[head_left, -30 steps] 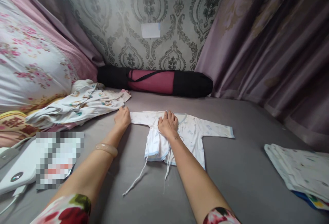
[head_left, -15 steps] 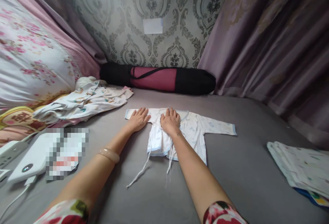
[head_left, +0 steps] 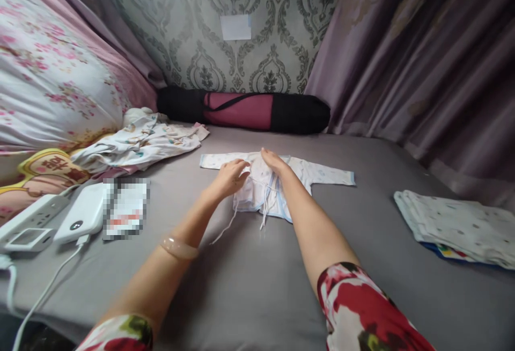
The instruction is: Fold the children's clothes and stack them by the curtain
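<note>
A small white baby shirt (head_left: 301, 175) with blue trim and a faint print lies spread on the bed, both sleeves stretched sideways. White tie strings hang from its front and lower edge. Over its left half is my left hand (head_left: 231, 178), fingers curved and apart, with nothing visible in them. My right hand (head_left: 274, 162) rests edge-down near the neckline, fingers extended and held together; its palm side is partly turned from view. Part of the shirt's middle is hidden behind my hands and right forearm.
Folded printed cloths (head_left: 454, 222) lie at the right. To the left are a white power bank (head_left: 86, 211), a power strip (head_left: 30, 222), a blurred packet (head_left: 126, 209) and a crumpled printed garment (head_left: 140, 144). A black and maroon long bag (head_left: 241, 110) lies along the wall.
Both hands were flat on the shirt; the left has lifted and moved right with curled fingers, and the right has turned onto its edge. The shirt's right front panel has shifted inward. The view has tilted down.
</note>
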A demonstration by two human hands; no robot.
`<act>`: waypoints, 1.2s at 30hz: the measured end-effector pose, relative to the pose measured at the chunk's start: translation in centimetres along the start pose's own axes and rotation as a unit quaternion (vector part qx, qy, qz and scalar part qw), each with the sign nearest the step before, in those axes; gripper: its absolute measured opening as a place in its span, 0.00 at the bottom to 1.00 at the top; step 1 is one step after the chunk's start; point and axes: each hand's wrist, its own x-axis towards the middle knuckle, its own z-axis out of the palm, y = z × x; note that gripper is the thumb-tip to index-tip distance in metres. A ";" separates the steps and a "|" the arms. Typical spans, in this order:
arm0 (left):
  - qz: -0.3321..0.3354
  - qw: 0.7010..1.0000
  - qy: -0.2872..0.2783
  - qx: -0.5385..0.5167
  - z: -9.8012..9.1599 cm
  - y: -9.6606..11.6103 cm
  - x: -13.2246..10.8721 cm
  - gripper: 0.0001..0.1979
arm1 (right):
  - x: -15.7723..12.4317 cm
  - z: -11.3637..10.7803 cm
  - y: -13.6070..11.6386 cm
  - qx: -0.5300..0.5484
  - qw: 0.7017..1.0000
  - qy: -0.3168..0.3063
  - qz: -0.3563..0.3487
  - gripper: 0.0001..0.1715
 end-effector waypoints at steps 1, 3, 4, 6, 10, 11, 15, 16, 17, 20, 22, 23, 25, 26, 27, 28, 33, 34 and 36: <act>0.011 1.000 -0.004 -0.007 -0.1 1.3 -0.4 0.15 | -0.3 -0.5 0.1 0.011 1.000 -0.010 -0.007 0.30; 0.037 0.999 -0.020 -0.010 -0.2 3.5 -1.1 0.13 | -1.3 -1.5 0.5 0.033 0.998 -0.041 -0.022 0.28; 0.051 0.998 -0.030 -0.006 -0.2 4.5 -1.6 0.12 | -1.8 -2.1 0.8 0.039 0.997 -0.051 -0.030 0.26; 0.066 0.996 -0.053 0.013 0.0 6.0 -2.4 0.11 | -3.1 -3.2 1.7 0.045 0.996 -0.067 -0.042 0.21; 0.024 0.995 -0.093 0.039 0.8 7.4 -3.7 0.09 | -6.1 -4.6 3.7 0.069 0.993 -0.079 -0.053 0.13; 0.008 0.995 -0.095 0.041 1.1 7.5 -4.0 0.10 | -6.9 -4.7 4.1 0.092 0.991 -0.086 -0.045 0.12; -0.032 0.995 -0.076 0.048 1.9 7.3 -4.5 0.12 | -10.1 -4.4 4.5 0.138 0.976 -0.171 0.017 0.10; -0.038 0.996 -0.071 0.050 2.0 7.3 -4.6 0.11 | -10.8 -4.3 4.4 0.106 0.977 -0.181 0.022 0.10; -0.042 0.995 -0.068 0.052 2.0 7.2 -4.7 0.10 | -11.5 -4.2 4.1 0.059 0.982 -0.178 0.019 0.09; -0.048 0.995 -0.067 0.053 2.0 7.2 -4.9 0.07 | -13.3 -4.2 3.1 -0.082 0.988 -0.130 -0.006 0.11; -0.050 0.996 -0.065 0.042 2.1 7.2 -5.1 0.08 | -14.1 -4.3 2.3 -0.136 0.984 -0.116 -0.013 0.17; -0.052 0.996 -0.060 0.035 2.1 7.2 -5.2 0.07 | -14.4 -4.4 2.0 -0.152 0.981 -0.118 -0.017 0.19; -0.057 0.997 -0.044 0.021 2.3 7.2 -5.4 0.08 | -14.8 -4.5 1.6 -0.168 0.978 -0.120 -0.031 0.20; -0.059 0.997 -0.036 0.018 2.4 7.3 -5.4 0.10 | -14.9 -4.6 1.5 -0.169 0.977 -0.123 -0.038 0.20; -0.062 0.997 -0.029 0.020 2.5 7.4 -5.5 0.12 | -15.0 -4.6 1.4 -0.167 0.977 -0.128 -0.042 0.20; -0.066 0.997 -0.025 0.030 2.6 7.6 -5.5 0.14 | -15.0 -4.6 1.3 -0.165 0.977 -0.132 -0.042 0.20; -0.072 0.992 -0.009 0.105 3.2 8.9 -5.4 0.11 | -15.3 -4.2 0.3 -0.189 0.974 -0.125 0.009 0.17; -0.070 0.992 -0.003 0.109 3.4 9.1 -5.4 0.10 | -15.3 -3.9 0.1 -0.194 0.974 -0.119 0.018 0.16; -0.069 0.993 0.008 0.099 3.6 9.3 -5.3 0.10 | -15.4 -3.5 -0.2 -0.199 0.974 -0.103 0.025 0.16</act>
